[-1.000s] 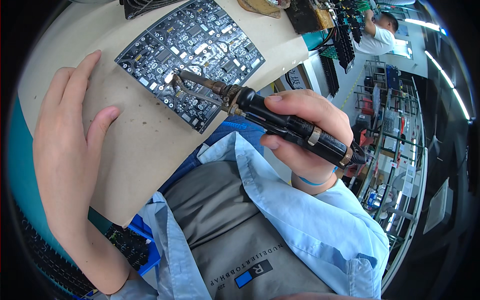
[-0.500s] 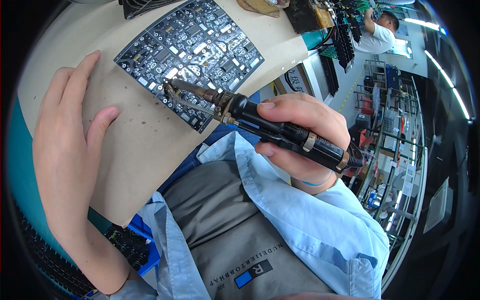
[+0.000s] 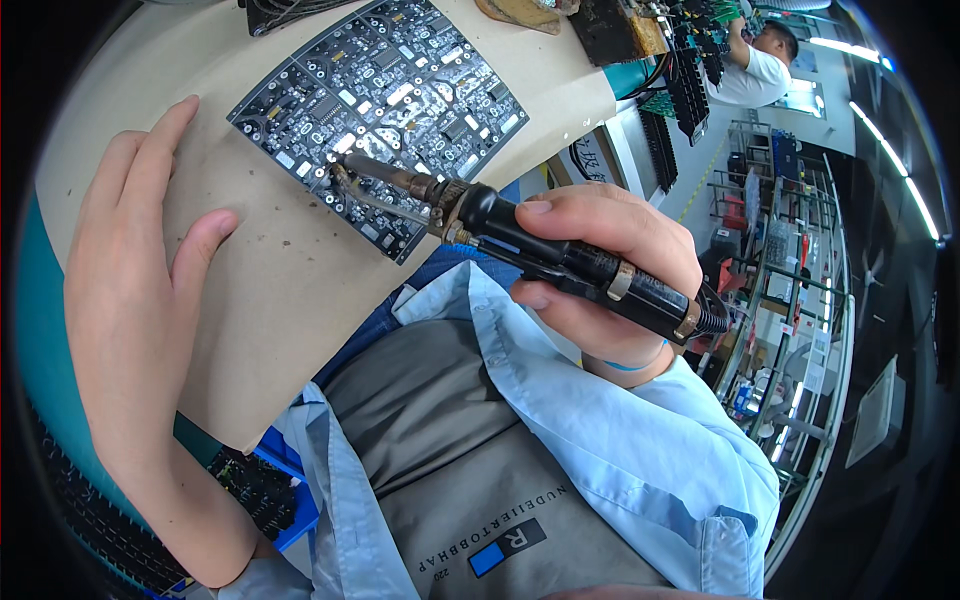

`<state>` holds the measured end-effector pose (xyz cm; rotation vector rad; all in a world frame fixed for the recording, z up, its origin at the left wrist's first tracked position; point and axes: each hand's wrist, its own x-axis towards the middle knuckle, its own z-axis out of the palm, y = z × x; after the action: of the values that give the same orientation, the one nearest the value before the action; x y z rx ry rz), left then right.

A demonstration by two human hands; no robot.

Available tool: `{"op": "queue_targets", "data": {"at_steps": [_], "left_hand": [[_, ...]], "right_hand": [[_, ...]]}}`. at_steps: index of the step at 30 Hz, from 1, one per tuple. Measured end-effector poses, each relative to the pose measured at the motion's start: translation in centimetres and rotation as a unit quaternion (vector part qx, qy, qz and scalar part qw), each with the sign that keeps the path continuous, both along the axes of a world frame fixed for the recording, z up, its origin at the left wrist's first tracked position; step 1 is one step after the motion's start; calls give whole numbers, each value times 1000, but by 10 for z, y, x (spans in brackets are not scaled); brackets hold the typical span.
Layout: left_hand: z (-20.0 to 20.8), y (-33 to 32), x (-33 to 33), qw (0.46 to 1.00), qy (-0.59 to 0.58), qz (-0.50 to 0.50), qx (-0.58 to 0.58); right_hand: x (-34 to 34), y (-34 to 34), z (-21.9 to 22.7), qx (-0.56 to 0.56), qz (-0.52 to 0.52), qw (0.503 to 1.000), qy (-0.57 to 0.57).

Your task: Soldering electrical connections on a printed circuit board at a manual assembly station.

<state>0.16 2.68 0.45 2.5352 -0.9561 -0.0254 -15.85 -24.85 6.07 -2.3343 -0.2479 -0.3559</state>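
Observation:
My right hand [image 3: 610, 270] is wrapped round the black handle of a soldering iron [image 3: 560, 255] that has a thin metal feed tube along its side. Its tip meets the lower left part of a dark printed circuit board panel [image 3: 440, 110], crowded with small components and shiny solder spots. The tip and the tube's end cover the exact spot they touch. To the left of the board, my left hand [image 3: 135, 250] rests on the tan sheet with fingers stretched out and thumb apart, holding nothing.
Tan sheet [image 3: 265, 330] covers the green-edged bench. At the back are a dark-stained block [image 3: 610, 30] and coiled black cable [image 3: 290, 12]. Blue bins [image 3: 295, 515] with dark parts sit below the bench's left edge. A person [image 3: 755, 75] works at the far right, near metal shelving [image 3: 790, 290].
Almost nothing differs. The soldering iron stays at the same spot on the board with a very slight shift, and my left hand's fingertips have moved a little.

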Motion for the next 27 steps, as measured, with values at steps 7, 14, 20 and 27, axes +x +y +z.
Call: {"op": "queue_targets", "data": {"at_steps": [7, 14, 20, 27], "left_hand": [[0, 1, 1, 1000, -5, -3, -2], [1, 2, 1, 1000, -2, -3, 9], [0, 0, 1, 1000, 6, 1, 4], [-1, 0, 2, 1000, 0, -2, 7]], "right_hand": [[0, 0, 1, -11, -5, 1000, -5], [-2, 2, 1, 6, -10, 1000, 19], [-3, 2, 1, 6, -8, 1000, 26], [-3, 0, 0, 7, -4, 1000, 16]]}}
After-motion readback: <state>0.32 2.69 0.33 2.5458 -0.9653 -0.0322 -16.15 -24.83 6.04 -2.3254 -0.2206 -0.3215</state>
